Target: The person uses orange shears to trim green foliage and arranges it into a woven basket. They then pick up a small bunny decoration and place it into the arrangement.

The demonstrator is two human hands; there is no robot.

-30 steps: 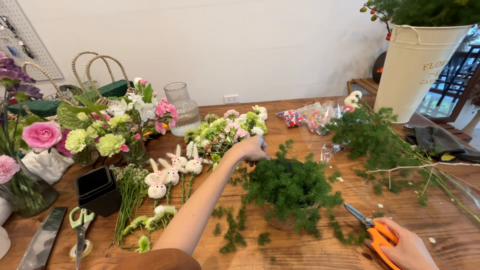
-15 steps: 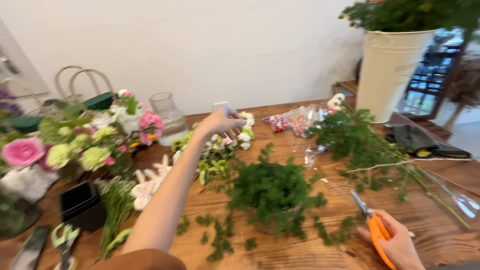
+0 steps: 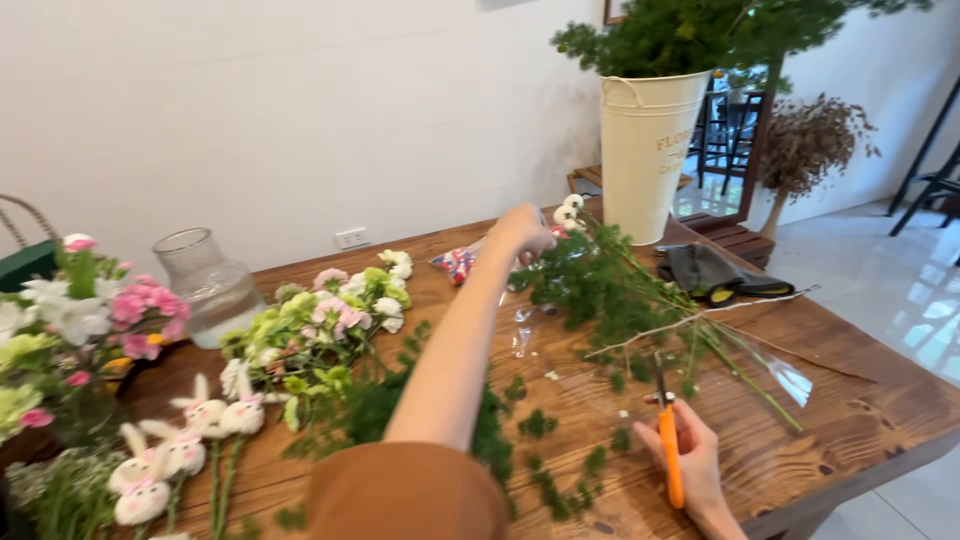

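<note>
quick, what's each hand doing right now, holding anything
Left hand: closed over the leafy green stems at the table's far side; grip unclear.
Right hand: holding orange-handled scissors against the wooden table.

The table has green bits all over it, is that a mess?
Yes, small green sprigs lie scattered loose on the wooden table, near the right hand holding orange scissors. They look like trimmings. Nothing seems spilled or broken; the glass vase stands upright.

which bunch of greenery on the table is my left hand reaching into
The long-stemmed leafy bunch lying at the far end beside the cream bucket. Your left hand is at its tip; the darker clump lies nearer you, under your forearm.
</note>
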